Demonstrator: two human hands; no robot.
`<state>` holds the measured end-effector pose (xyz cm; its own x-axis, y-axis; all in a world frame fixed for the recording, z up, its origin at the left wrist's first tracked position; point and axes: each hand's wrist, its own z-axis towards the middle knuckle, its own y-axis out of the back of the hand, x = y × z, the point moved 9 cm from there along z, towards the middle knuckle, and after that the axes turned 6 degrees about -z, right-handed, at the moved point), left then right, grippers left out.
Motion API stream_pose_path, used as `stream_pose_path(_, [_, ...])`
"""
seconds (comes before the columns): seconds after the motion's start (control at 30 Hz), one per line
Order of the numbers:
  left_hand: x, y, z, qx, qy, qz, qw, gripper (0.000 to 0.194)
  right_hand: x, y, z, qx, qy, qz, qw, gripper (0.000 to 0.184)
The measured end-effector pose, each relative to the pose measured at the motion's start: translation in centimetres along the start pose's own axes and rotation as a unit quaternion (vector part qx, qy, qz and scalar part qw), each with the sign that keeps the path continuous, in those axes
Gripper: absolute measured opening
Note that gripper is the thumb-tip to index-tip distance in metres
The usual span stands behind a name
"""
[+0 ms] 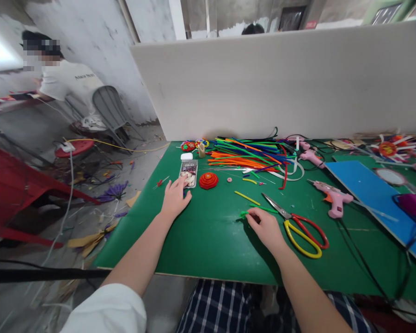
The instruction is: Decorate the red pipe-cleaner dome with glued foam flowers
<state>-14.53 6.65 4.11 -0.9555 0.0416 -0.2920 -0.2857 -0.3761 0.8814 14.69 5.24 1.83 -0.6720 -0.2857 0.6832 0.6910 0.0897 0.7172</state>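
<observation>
My left hand (173, 201) is open, its fingers spread over the lit screen of a phone (191, 165) and touching it. Between the thumb and fingertips of my right hand (266, 229) is a small bent piece of green pipe cleaner (243, 214), held just over the green tabletop (201, 240). A yellow pipe cleaner strip (247, 198) and a green strip (265, 209) lie just beyond that hand. Scissors (279, 207) with one red and one yellow handle rest to its right, blades parted. A red-orange coiled dome (208, 181) sits beside the phone.
A pile of coloured pipe cleaners (246, 153) lies at the back, below a white partition (280, 88). To the right are a pink glue gun (334, 198) with a trailing cord and a blue board (374, 196). Another person (71, 81) sits at far left.
</observation>
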Motion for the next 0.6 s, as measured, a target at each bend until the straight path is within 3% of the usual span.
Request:
stream_pose_path(0.27, [0.0, 0.2, -0.2, -0.016, 0.000, -0.019, 1.000, 0.056, -0.2, -0.1, 0.0, 0.000, 0.003, 0.006, 1.000, 0.016])
stream_pose_path(0.4, [2.0, 1.1, -0.4, -0.073, 0.046, -0.054, 0.995, 0.053, -0.2, -0.3, -0.1, 0.007, -0.005, -0.011, 1.000, 0.017])
stream_pose_path(0.6, [5.6, 2.2, -1.0, -0.113, 0.142, -0.114, 0.977, 0.048, 0.2, -1.1, 0.3, 0.026, -0.027, -0.054, 0.998, 0.019])
